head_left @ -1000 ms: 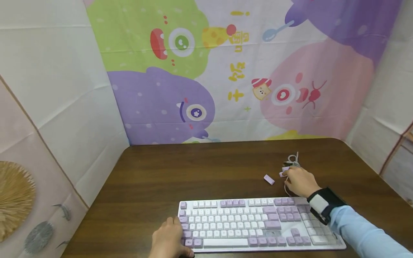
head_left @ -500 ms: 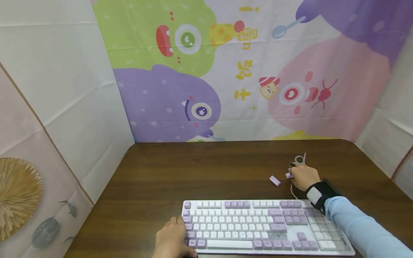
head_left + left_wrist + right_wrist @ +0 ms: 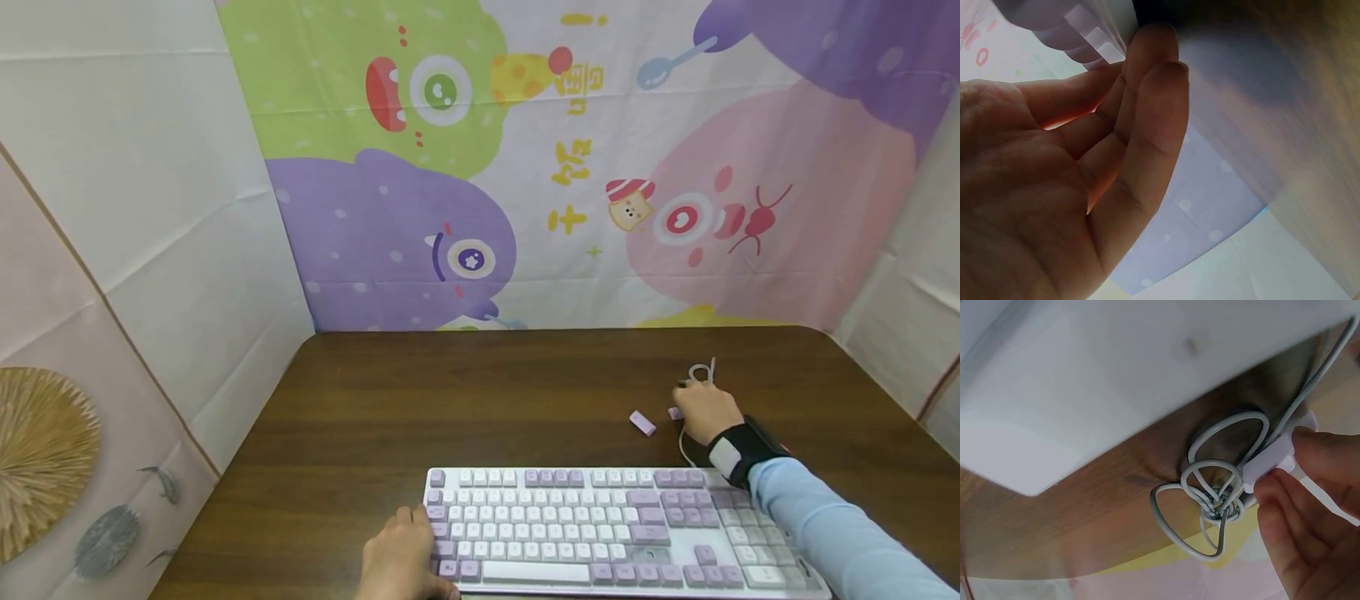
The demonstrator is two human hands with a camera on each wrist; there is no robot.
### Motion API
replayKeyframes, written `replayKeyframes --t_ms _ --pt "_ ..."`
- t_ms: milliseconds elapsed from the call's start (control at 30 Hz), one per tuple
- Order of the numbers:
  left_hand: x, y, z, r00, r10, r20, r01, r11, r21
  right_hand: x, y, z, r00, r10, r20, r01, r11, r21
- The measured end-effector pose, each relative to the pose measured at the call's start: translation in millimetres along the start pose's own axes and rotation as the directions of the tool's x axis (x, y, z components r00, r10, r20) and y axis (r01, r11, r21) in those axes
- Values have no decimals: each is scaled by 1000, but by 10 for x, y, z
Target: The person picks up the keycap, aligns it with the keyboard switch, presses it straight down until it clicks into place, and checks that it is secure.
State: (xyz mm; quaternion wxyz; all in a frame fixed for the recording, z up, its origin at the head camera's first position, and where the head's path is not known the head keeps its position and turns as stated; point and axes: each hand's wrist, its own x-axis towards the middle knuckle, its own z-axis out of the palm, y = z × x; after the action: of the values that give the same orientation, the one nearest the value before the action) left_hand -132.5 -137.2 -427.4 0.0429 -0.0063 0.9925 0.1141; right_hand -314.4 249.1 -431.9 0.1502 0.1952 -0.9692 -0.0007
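A white and lilac keyboard lies along the front of the table. My left hand rests against its left end, fingertips touching the side and thumb by the front corner. In the left wrist view those fingers are long and only slightly bent. Beyond the keyboard's back right, my right hand pinches a lilac keycap between thumb and fingers. Right beside it lies the keyboard's coiled grey cable. Another lilac keycap lies loose to the left of this hand.
The brown wooden table runs back to a cartoon-printed cloth. Pale cloth walls stand at the left and right. A gap among the keys shows near the keyboard's lower right.
My right hand has drawn over the keycaps near the cable and now covers most of them. The head view has shifted slightly. The left hand stays against the keyboard.
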Motion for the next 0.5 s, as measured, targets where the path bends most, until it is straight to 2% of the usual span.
replayKeyframes --t_ms 500 --pt "12 -3 23 1000 -16 4 16 1000 8 -15 -4 57 999 25 24 -26 999 32"
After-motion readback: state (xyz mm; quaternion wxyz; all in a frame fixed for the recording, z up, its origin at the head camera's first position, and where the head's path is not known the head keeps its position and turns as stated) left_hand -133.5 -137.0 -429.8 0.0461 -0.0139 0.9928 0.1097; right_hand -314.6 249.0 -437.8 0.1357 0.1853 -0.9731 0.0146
